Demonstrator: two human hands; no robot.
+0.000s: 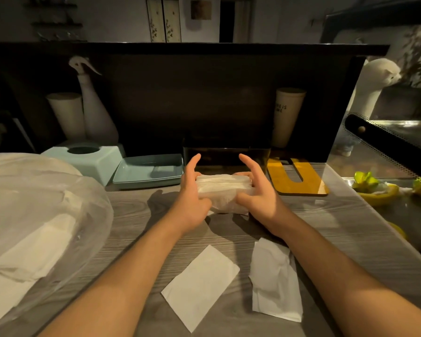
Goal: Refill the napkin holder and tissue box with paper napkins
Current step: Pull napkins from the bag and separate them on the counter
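Observation:
A stack of white paper napkins (223,190) is held between both hands just above the wooden counter. My left hand (192,198) grips its left end with the index finger raised. My right hand (255,190) grips its right end, index finger also raised. Right behind the stack stands a dark glossy napkin holder (226,156). A pale blue tissue box (90,159) with a round top hole sits at the back left, its blue base tray (148,171) lying beside it. Two loose napkins lie near me: a flat one (199,285) and a crumpled one (275,280).
A clear plastic bag of napkins (39,229) fills the left side. A yellow slotted board (299,178) lies right of the holder. At the back stand a spray bottle (95,110) and cups (287,115). Lemon scraps sit in a metal sink (387,190) at right.

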